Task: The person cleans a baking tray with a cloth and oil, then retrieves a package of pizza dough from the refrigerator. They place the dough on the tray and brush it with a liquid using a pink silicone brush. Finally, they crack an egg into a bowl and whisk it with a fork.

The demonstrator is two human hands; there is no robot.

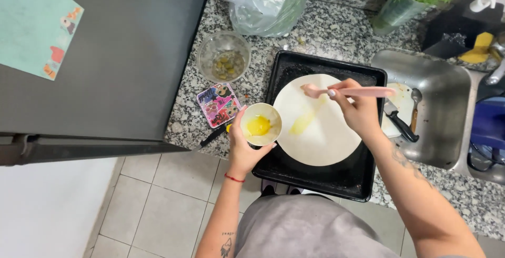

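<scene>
Granite counter (336, 31), black tray (286, 68), glass bowl (224, 56)

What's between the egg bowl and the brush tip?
In the head view, only the pale dough round with a yellow streak separates bowl and brush.

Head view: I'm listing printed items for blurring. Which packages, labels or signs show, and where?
Paper card: on the grey fridge top, far left; teal rectangle with small red-orange figures.
Patterned square: on the granite counter beside the left hand; pink-edged, multicoloured.
Plastic bag: counter, top; translucent, unprinted, greens inside.
</scene>
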